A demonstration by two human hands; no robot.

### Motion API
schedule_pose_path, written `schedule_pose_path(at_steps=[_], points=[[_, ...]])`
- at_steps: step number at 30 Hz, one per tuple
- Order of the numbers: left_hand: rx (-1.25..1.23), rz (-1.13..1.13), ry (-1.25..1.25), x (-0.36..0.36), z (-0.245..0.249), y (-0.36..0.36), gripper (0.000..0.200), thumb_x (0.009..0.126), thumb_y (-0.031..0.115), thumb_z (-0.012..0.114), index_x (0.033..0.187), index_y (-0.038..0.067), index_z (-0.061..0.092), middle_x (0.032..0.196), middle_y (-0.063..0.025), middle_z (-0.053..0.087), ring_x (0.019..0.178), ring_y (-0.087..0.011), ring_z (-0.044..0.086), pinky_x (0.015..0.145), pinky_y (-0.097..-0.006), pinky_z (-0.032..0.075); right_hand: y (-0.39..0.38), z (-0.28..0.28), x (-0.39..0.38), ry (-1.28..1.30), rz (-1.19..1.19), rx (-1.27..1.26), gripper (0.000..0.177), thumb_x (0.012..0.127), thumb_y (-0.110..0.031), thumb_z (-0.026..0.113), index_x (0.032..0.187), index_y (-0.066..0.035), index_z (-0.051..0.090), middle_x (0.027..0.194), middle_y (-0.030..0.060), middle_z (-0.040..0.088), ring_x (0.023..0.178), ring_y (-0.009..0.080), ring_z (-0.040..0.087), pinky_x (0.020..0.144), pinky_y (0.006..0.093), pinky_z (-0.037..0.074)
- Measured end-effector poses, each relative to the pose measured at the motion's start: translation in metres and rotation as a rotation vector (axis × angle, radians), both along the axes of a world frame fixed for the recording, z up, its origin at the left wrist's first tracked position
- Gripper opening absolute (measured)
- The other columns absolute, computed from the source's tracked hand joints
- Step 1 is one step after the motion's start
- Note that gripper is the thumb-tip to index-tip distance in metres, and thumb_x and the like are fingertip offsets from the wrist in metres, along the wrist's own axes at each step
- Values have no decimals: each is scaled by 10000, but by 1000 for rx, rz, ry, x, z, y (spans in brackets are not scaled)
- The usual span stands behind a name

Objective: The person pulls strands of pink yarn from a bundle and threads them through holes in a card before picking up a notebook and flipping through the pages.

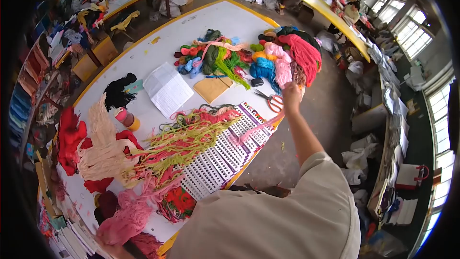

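My right hand point(291, 98) is stretched out over the table's right edge, closed on a strand of pink yarn point(254, 131) that trails back across a printed card sheet point(211, 163). Just beside it are red-handled scissors point(274, 102) and a pile of coloured skeins point(287, 57). My left hand point(112, 245), at the bottom left, touches a bundle of pink yarn point(129, 216); its fingers are blurred and mostly hidden. Green and pink strands point(187, 139) lie spread over the sheet.
On the white table point(129, 57) lie an open paper booklet point(167, 88), a brown envelope point(212, 88), black yarn point(118, 93), cream yarn point(103, 148), and a thread cone point(127, 119). Other tables point(316, 5) stand behind, with people near them. Shelves and bags line the right side.
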State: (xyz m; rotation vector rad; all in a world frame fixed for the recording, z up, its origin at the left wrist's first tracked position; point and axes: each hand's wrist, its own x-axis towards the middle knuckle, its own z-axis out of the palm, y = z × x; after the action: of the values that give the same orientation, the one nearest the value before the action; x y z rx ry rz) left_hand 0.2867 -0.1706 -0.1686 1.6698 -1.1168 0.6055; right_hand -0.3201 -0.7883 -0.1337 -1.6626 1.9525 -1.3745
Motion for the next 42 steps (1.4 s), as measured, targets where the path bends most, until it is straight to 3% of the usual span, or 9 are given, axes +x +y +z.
schedule_pose_path(at_steps=[1, 3, 8, 15, 17, 22, 25, 37, 42], points=[[-40, -91, 192, -18, -20, -22, 637, 916, 191, 634, 1469, 73, 340, 1057, -78, 609, 720, -172, 544, 738, -289, 506, -1, -29, 9, 6, 168, -55, 100, 926, -128, 509, 955, -55, 570, 713, 97, 581, 656, 234, 576, 603, 373, 450], [-578, -842, 1769, -35, -37, -40, 506, 960, 202, 571, 1426, 93, 405, 1107, -47, 621, 645, -73, 499, 618, -207, 469, 8, -68, 33, -18, 426, 122, 136, 940, -169, 513, 997, -52, 554, 780, 204, 609, 717, 382, 609, 653, 444, 473], [-562, -569, 2174, -122, -43, -136, 218, 1000, 238, 511, 1147, 100, 594, 933, -11, 616, 539, -35, 397, 456, -181, 310, 72, -68, 109, 267, 703, 287, 137, 950, -202, 463, 1041, -111, 511, 792, 237, 631, 752, 436, 620, 662, 534, 471], [-273, -447, 2164, -152, -83, -157, 192, 1006, 242, 505, 1075, 102, 616, 887, -20, 607, 508, -51, 360, 438, -192, 276, 88, -80, 125, 293, 853, 381, 174, 971, -254, 514, 976, -81, 530, 737, 202, 616, 674, 388, 622, 619, 477, 486], [-245, -703, 2144, -159, -83, -164, 203, 1006, 226, 500, 1112, 97, 615, 946, -33, 633, 584, -65, 482, 483, -193, 377, 85, -83, 123, 297, 857, 440, 170, 966, -261, 514, 1001, -96, 539, 741, 199, 622, 680, 389, 627, 631, 480, 495], [-36, -314, 2163, -165, -128, -188, 334, 987, 252, 514, 1281, 97, 547, 1177, -46, 615, 1040, -155, 579, 855, -342, 500, 72, -160, 128, 427, 875, 620, 229, 946, -258, 482, 1085, -101, 576, 758, 207, 637, 732, 385, 652, 656, 487, 501], [-42, -304, 2217, -182, -109, -236, 288, 971, 263, 548, 1179, 78, 622, 947, -9, 666, 680, -76, 543, 596, -238, 449, 100, -134, 169, 257, 1050, 677, 230, 994, -274, 438, 1008, -89, 574, 675, 164, 624, 650, 357, 640, 619, 464, 482], [818, 45, 1810, -206, -165, -312, 269, 857, 240, 639, 765, -13, 659, 624, -68, 619, 493, -135, 536, 472, -280, 416, 162, -224, 280, 245, 1549, 799, 159, 937, -254, 520, 1017, -128, 574, 850, 199, 652, 817, 404, 634, 711, 501, 489], [795, -7, 1869, -217, -173, -318, 287, 869, 252, 641, 759, -13, 646, 628, -62, 611, 499, -145, 538, 474, -281, 411, 163, -228, 278, 330, 1570, 830, 149, 930, -240, 530, 1021, -123, 555, 792, 187, 650, 759, 407, 633, 669, 490, 486]])
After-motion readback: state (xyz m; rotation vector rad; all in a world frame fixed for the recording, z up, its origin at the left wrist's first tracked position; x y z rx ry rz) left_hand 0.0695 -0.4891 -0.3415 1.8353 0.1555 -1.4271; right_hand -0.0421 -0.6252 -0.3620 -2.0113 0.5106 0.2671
